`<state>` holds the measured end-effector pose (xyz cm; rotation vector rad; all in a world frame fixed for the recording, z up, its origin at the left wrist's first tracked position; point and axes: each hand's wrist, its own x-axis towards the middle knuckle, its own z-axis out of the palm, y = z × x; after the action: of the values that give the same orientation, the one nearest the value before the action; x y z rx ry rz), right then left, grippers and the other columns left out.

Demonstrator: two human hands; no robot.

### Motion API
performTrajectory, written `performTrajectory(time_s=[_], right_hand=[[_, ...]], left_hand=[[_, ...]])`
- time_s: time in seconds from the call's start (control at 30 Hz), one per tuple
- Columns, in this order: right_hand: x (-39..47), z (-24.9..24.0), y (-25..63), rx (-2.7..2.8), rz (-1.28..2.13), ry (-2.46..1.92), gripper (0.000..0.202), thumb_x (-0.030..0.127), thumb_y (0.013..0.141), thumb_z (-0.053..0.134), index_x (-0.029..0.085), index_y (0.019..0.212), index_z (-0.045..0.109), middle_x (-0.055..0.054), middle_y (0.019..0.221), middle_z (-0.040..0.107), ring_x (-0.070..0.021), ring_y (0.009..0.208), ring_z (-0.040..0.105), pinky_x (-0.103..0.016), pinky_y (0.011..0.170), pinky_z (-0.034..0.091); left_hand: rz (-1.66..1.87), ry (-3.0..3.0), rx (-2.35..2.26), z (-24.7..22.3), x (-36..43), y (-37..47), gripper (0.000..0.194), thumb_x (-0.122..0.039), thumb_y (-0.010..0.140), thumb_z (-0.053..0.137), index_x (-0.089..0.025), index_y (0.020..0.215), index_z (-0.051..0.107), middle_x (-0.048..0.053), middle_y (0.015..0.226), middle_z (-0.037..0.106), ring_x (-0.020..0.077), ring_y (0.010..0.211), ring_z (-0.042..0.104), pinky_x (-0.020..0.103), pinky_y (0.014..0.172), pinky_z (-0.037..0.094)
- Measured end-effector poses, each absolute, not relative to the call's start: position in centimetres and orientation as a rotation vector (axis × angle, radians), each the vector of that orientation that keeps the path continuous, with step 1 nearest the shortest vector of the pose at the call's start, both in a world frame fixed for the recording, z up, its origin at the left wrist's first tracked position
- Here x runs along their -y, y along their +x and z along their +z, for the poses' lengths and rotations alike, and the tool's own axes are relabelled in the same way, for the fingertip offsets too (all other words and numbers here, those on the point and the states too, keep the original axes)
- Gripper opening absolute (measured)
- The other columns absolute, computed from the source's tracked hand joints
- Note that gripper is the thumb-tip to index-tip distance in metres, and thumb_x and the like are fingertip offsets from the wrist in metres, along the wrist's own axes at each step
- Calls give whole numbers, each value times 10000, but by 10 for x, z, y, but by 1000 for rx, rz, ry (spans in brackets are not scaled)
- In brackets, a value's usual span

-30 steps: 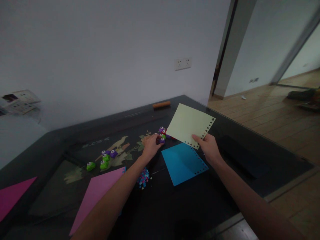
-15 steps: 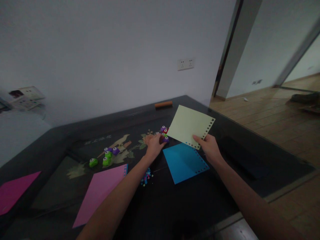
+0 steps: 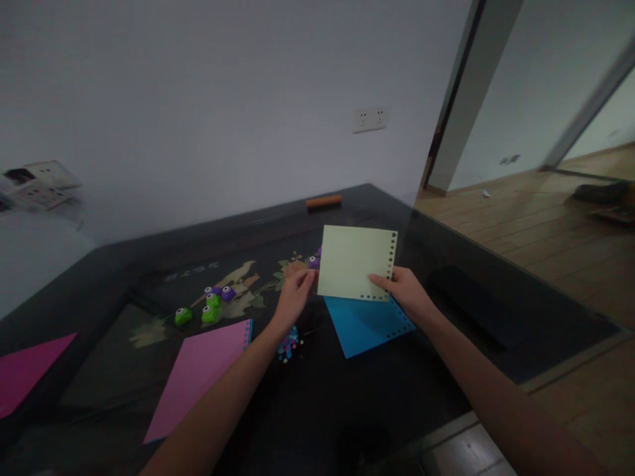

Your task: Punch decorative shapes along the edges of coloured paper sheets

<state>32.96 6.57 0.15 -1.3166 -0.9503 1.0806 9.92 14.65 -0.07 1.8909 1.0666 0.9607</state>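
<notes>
Pale yellow paper [image 3: 353, 261], with shaped holes along its right and bottom edges, is raised over the table in my right hand [image 3: 407, 291], thumb on top. My left hand [image 3: 296, 295] is closed just left of that sheet, thumb and fingertips together; what they hold, if anything, is too small to make out. Blue paper [image 3: 362, 330] with holes lies below the yellow sheet, partly covered. Purple punches with eyes [image 3: 314, 262] show behind my left fingertips, partly hidden by the paper. Small confetti [image 3: 289, 344] lies beside my left wrist.
Pink paper [image 3: 203, 370] and magenta paper [image 3: 32, 370] lie on the left of the dark table [image 3: 421, 410]. Green punches [image 3: 211, 312] and purple ones [image 3: 228, 293] stand behind the pink sheet. An orange stick [image 3: 324, 201] lies near the wall.
The yellow sheet has moved left and turned straighter, now hiding part of the punch group. My left hand has drawn back slightly from the punches, toward me and to the left.
</notes>
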Motion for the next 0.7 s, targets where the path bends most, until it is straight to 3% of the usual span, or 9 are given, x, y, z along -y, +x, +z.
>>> performTrajectory(time_s=[0.1, 0.33, 0.7], right_hand=[[-64, 2, 326, 1013, 1166, -1298, 267, 324, 645, 757, 150, 844, 717, -105, 864, 741, -240, 733, 686, -408, 712, 553], [-61, 6, 327, 1056, 1217, -1320, 313, 350, 631, 765, 164, 877, 714, -87, 857, 741, -223, 727, 682, -393, 714, 544], [-63, 10, 342, 1002, 962, -1378, 240, 342, 605, 765, 170, 756, 692, -34, 736, 710, -153, 623, 615, -305, 642, 462]], left_hand=[[876, 1811, -1039, 4, -128, 92, 382, -455, 841, 491, -123, 847, 682, 45, 741, 693, 200, 702, 628, 271, 616, 469], [767, 1694, -1017, 1, -103, 85, 307, -425, 777, 578, -130, 757, 663, 24, 672, 677, 189, 654, 628, 256, 602, 449], [683, 1588, -946, 1, -93, 86, 283, -394, 757, 617, -146, 888, 653, 46, 777, 735, 220, 738, 682, 287, 658, 491]])
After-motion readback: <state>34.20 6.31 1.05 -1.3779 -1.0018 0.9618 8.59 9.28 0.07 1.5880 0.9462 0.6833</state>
